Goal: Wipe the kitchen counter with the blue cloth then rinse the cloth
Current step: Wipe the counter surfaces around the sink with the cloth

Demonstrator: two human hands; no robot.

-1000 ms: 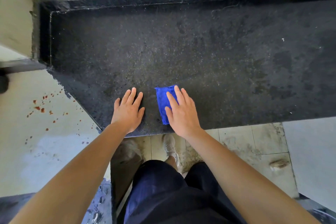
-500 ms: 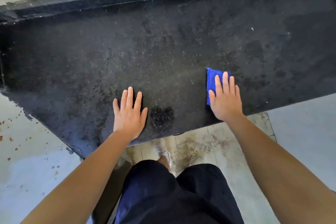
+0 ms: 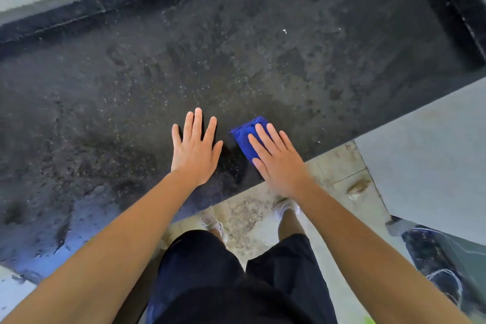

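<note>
Head view: right hand, fingers flat, is pressing blue cloth at frame centre, wiping counter; left hand is bracing flat; rinsing follows.

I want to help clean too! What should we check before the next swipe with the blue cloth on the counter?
1. Right hand presses flat on the blue cloth: ok.
2. Cloth lies fully on the counter, close to its front edge: ok.
3. Left hand rests flat on the counter, apart from the cloth: ok.
4. Whole counter wiped: cannot tell; patchy marks show toward the back.
5. Place to rinse the cloth: cannot tell; no tap or sink is in view.
</note>
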